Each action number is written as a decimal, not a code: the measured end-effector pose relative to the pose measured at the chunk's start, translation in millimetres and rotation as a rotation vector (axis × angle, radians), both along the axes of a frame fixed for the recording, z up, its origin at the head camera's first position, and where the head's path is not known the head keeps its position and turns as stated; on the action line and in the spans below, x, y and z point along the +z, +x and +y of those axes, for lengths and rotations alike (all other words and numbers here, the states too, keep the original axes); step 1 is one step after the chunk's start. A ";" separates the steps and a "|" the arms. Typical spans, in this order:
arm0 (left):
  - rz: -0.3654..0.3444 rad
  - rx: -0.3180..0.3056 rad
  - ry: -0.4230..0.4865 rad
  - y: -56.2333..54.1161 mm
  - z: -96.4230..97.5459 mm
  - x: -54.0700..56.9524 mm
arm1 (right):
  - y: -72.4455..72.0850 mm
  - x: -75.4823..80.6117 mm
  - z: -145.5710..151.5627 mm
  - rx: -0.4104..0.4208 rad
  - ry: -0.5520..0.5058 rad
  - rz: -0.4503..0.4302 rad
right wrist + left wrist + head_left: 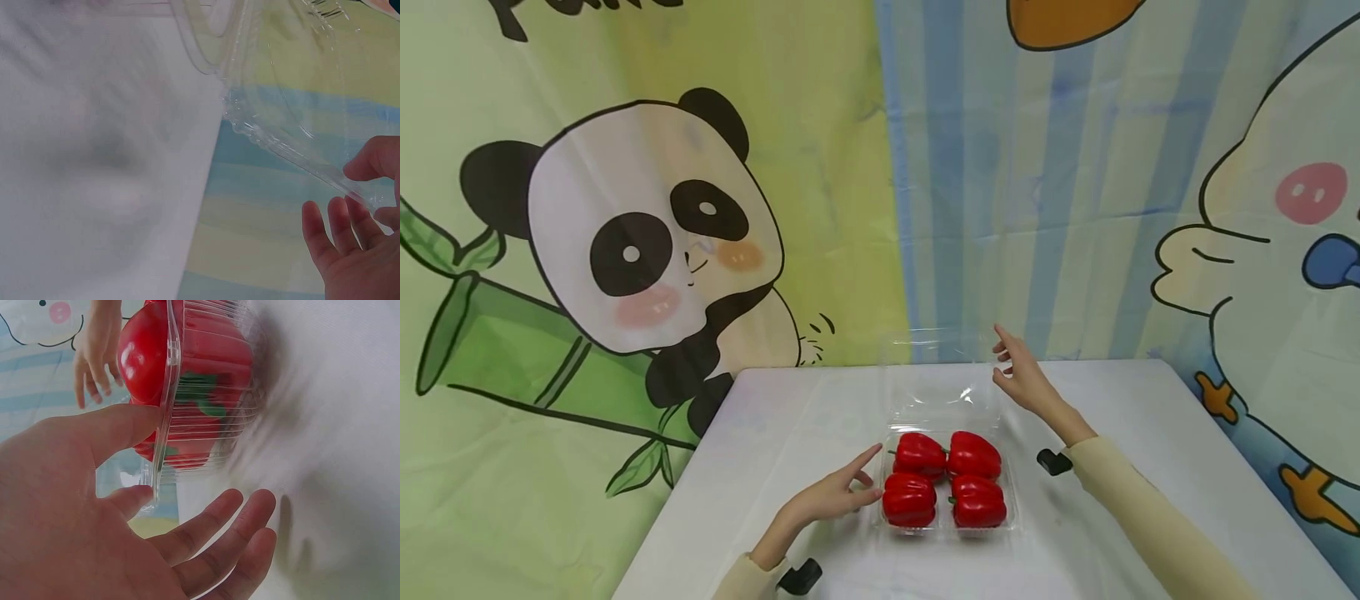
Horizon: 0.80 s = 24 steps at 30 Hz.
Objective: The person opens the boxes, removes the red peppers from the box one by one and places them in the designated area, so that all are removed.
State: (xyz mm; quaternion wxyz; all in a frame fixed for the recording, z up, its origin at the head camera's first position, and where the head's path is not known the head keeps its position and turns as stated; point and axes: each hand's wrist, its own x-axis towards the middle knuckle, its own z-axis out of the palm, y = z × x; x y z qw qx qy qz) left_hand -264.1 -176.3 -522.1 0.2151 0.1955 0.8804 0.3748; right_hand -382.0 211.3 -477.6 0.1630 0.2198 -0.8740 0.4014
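Clear container (943, 414) of red peppers (973, 456) lies between the hands (833, 498) (1028, 382).

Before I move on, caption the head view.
Left hand at clear plastic tray of four red bell peppers, right hand at its raised transparent lid.

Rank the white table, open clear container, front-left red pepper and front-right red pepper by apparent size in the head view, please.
1. White table
2. Open clear container
3. Front-left red pepper and front-right red pepper: too alike to rank

Clear clamshell (1012, 500) stands open, lid (940, 396) raised (seemingly tilted back), four red peppers (974, 457) inside.
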 end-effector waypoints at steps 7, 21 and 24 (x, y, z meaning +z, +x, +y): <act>0.007 0.005 -0.009 0.8 0.3 0.2 | -5.9 -23.1 0.2 -0.005 0.029 -0.177; -0.014 0.010 -0.009 -1.2 4.4 -1.2 | -1.2 -48.7 8.0 -0.002 0.112 -0.361; -0.019 0.018 -0.006 -0.1 0.1 -1.5 | -2.2 -50.9 3.4 0.006 0.126 -0.377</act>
